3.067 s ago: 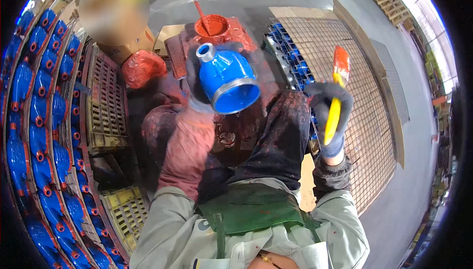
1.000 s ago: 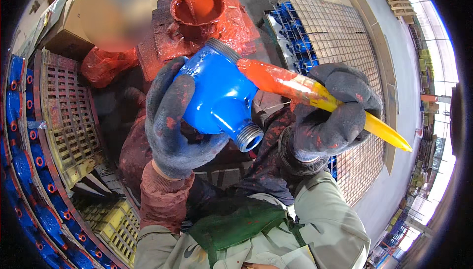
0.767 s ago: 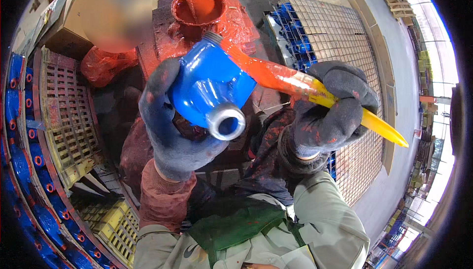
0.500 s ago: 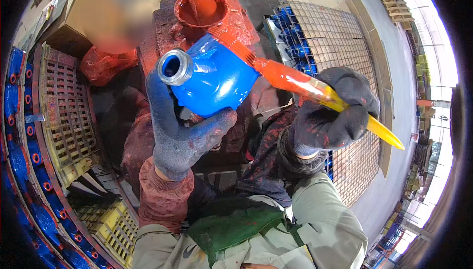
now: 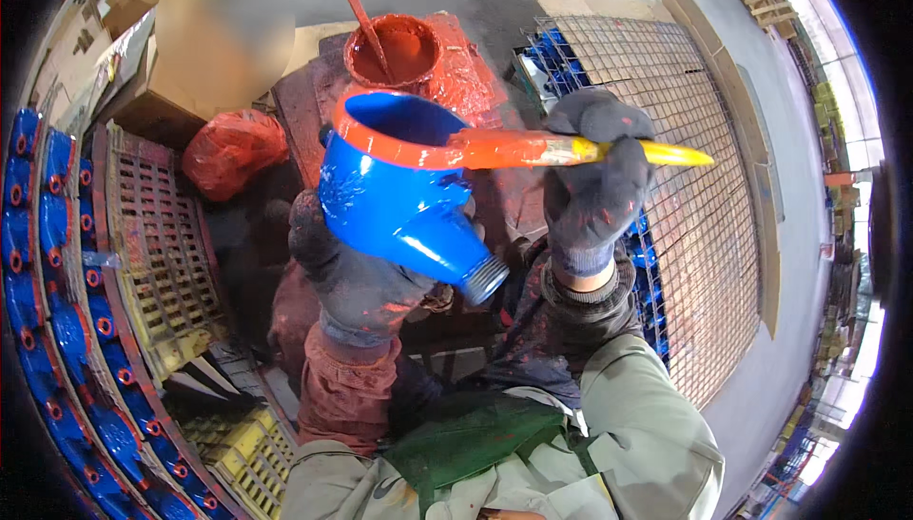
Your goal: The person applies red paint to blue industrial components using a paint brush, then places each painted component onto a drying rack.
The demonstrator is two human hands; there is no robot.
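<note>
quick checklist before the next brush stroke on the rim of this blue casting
1. Left hand grips the blue casting from below: ok.
2. Right hand closed on the brush with the yellow handle: ok.
3. Bristles touch the orange-painted rim: ok.
4. Rim coated all round: cannot tell, the far side is hidden.
5. Paint on the bristles: ok, they look wet and orange.
6. Paint bucket open behind the casting, stick in it: ok.

Paint-stained board (image 5: 304,106) — red paint pot (image 5: 404,54).
</note>
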